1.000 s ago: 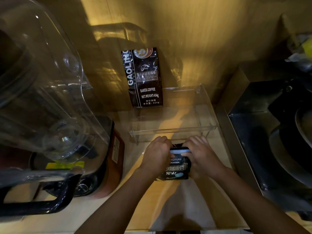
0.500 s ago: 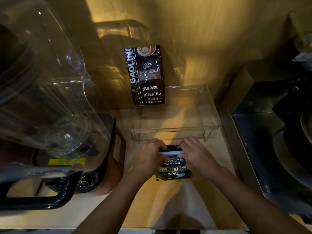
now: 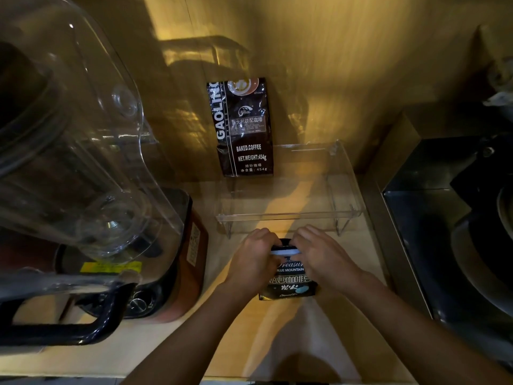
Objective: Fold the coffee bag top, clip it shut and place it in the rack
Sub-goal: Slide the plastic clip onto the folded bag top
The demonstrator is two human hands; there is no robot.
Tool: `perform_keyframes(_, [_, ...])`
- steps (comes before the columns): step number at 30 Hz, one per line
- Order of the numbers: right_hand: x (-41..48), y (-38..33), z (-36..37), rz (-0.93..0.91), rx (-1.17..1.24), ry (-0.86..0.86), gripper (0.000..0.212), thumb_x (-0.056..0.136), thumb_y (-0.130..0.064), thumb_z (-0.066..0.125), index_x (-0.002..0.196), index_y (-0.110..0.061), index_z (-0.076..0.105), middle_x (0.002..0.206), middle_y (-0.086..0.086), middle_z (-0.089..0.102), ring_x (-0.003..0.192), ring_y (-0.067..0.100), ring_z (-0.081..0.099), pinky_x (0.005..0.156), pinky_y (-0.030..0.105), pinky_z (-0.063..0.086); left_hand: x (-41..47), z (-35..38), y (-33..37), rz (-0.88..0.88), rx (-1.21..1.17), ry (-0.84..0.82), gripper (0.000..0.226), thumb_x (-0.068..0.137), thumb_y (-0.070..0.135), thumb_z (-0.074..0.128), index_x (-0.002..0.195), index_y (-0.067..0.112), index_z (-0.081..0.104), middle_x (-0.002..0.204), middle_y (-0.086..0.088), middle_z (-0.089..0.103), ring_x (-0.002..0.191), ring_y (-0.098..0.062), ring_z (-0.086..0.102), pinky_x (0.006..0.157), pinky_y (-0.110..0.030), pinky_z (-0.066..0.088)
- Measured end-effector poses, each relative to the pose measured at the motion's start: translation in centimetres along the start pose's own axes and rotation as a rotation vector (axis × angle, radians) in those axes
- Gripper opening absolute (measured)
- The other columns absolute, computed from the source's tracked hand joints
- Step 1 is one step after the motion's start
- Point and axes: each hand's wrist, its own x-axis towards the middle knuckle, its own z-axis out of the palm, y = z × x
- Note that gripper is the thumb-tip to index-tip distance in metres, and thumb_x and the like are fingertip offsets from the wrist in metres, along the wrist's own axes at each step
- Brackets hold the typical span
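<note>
Small coffee bag (image 3: 288,282) upright on worktop (image 3: 244,323), just in front of clear rack (image 3: 288,215). Left hand (image 3: 251,262) and right hand (image 3: 324,259) at bag top, fingers (image 3: 308,232) curled, pinching pale clip (image 3: 283,252) across the fold. Rack holding one larger coffee bag (image 3: 243,129), upright at its left end against wall; remainder of rack bare. Blender jug (image 3: 72,151) at left.
</note>
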Motion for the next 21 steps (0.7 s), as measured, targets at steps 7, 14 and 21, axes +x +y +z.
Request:
perform_keyframes(7, [-0.1,-0.6,0.0,-0.060,-0.071,-0.065,0.024,0.075,-0.010,0.064,0.094,0.003,0.059,0.094,0.017,0.061,0.093,0.031,0.054,0.085,0.039,0.045,-0.8,-1.8,-1.1,-0.092,-0.059,-0.067,0.020,0.069,0.004,0.071,0.087,0.006,0.063,0.095,-0.011,0.062,0.089,-0.022,0.054,0.078,-0.037,0.047])
perform_keyframes(14, [0.7,-0.4,-0.1,0.014,-0.021,-0.055,0.028,0.087,-0.025,0.052,0.108,-0.007,0.052,0.108,0.008,0.054,0.100,0.020,0.043,0.087,0.030,0.030,-0.2,-1.1,-1.4,-0.067,-0.007,-0.008,0.015,0.072,0.004,0.067,0.085,0.008,0.062,0.092,-0.008,0.062,0.087,-0.020,0.054,0.074,-0.031,0.045])
perform_keyframes(21, [0.9,-1.3,0.2,-0.015,-0.016,-0.067,0.022,0.084,-0.017,0.057,0.099,-0.001,0.056,0.100,0.013,0.057,0.096,0.025,0.048,0.086,0.035,0.042,-0.8,-0.8,-1.9,0.064,-0.089,0.008,0.016,0.073,0.004,0.069,0.087,0.003,0.062,0.089,-0.014,0.061,0.083,-0.020,0.051,0.069,-0.021,0.033])
